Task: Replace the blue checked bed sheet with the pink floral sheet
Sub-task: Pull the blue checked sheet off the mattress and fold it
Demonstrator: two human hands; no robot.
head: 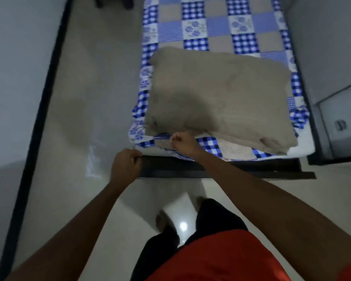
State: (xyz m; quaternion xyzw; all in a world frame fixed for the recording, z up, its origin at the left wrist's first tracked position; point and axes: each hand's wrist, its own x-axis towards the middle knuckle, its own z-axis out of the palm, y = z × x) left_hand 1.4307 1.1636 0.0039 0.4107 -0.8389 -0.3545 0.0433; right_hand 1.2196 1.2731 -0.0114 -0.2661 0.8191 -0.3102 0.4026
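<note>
The blue checked bed sheet (215,27) covers a narrow mattress that runs away from me. A beige pillow (217,98) lies on its near end. My right hand (183,144) is closed on the sheet's near edge, just in front of the pillow. At the near left corner of the bed, my left hand (126,165) is a closed fist against the corner of the sheet and the dark bed frame (221,169); whether it grips cloth is unclear. No pink floral sheet is in view.
Pale tiled floor (93,102) runs along the bed's left side, bounded by a wall with a dark skirting. A grey cabinet with a latch (340,124) stands right of the bed. My legs and feet are on the floor below the bed's end.
</note>
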